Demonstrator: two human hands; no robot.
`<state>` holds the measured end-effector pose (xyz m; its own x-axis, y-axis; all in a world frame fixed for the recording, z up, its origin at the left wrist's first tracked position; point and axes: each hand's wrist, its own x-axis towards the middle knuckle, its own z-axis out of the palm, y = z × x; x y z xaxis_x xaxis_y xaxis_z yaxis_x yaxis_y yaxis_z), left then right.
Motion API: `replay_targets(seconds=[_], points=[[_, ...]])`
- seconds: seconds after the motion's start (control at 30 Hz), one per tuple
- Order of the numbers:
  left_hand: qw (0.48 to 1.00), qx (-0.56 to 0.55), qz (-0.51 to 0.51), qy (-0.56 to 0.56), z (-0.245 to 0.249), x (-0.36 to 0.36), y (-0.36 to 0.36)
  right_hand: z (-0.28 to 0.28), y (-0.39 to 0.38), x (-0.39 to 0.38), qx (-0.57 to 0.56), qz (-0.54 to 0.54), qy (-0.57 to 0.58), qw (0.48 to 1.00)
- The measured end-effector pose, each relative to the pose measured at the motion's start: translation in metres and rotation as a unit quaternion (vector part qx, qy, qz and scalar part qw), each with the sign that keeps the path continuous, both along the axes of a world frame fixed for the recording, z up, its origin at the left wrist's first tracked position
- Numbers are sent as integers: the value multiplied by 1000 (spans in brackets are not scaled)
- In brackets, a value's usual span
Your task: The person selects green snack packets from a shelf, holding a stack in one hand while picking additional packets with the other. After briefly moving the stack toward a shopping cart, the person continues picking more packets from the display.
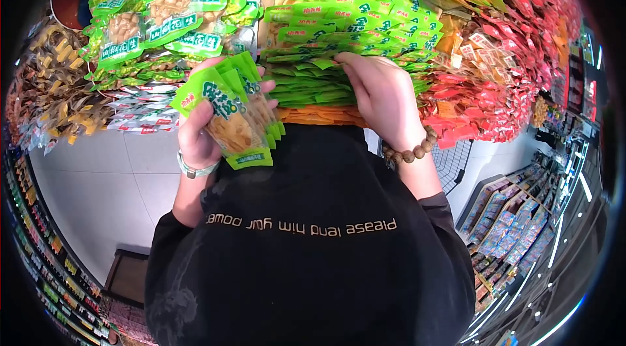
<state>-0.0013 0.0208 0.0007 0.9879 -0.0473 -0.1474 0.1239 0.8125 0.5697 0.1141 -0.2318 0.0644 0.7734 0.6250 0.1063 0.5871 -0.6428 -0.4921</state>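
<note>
My left hand, a band on its wrist, is closed around a fanned bunch of green snack packets with clear windows showing pale brown food. My right hand, with a beaded bracelet above it, reaches into a thick pile of matching green packets. Its thumb and index finger are pinched at the edge of one packet in that pile, and the other fingers are curled and partly hidden. The held bunch is in front of the pile's left side, apart from it.
Green peanut packets lie at the left of the display, with white-and-red packets below them. Red packets are heaped at the right. A black wire basket and a rack of packaged goods stand lower right.
</note>
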Motion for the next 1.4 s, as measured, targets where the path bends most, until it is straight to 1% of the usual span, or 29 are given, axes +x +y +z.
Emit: replay_targets(seconds=[0.13,0.2,0.33,0.43,0.53,0.57,0.77,0.87,0.9,1.0,1.03,1.1,1.13,1.17,1.2,1.23,1.3,1.33,1.37,1.4], points=[[999,-33,10,13,3,0,-5,4,6,2,-71,-4,47,996],[1000,-27,5,15,5,0,-6,1,8,9,-117,0,73,990],[999,-28,3,17,7,-1,-4,12,9,6,-96,25,51,994],[999,-30,16,25,8,-4,-3,15,11,0,-57,33,11,998],[999,-31,17,33,6,-4,-4,-1,13,-3,-66,40,14,997],[999,-29,10,32,5,-3,-4,-4,14,-3,-72,51,-2,996],[999,-17,-10,29,10,4,-7,-5,21,-2,-144,49,66,986],[999,-6,15,47,18,6,-12,-3,16,-9,-59,51,-6,997],[998,-3,26,56,19,5,-12,-3,13,-13,-13,42,-33,999],[998,-14,35,57,28,5,-15,1,7,-22,78,32,-68,994],[998,-21,32,53,30,6,-17,3,7,-24,106,35,-38,993],[999,19,-5,31,16,10,-14,8,7,-28,163,37,22,986],[999,40,-23,19,12,13,-13,11,9,-31,197,15,131,972],[998,41,-34,22,11,13,-14,15,13,-34,229,-6,238,944],[997,43,-54,26,12,15,-13,17,16,-35,260,-26,340,903],[996,45,-73,29,13,17,-12,12,19,-34,273,-14,345,898],[993,39,-105,20,23,22,-12,-3,16,-30,274,3,290,917],[993,56,-103,11,26,24,-15,-8,16,-28,274,13,263,925],[992,73,-101,3,28,26,-19,-9,15,-30,297,-8,291,909],[991,88,-98,-3,29,26,-20,-7,15,-31,295,-18,310,904]])
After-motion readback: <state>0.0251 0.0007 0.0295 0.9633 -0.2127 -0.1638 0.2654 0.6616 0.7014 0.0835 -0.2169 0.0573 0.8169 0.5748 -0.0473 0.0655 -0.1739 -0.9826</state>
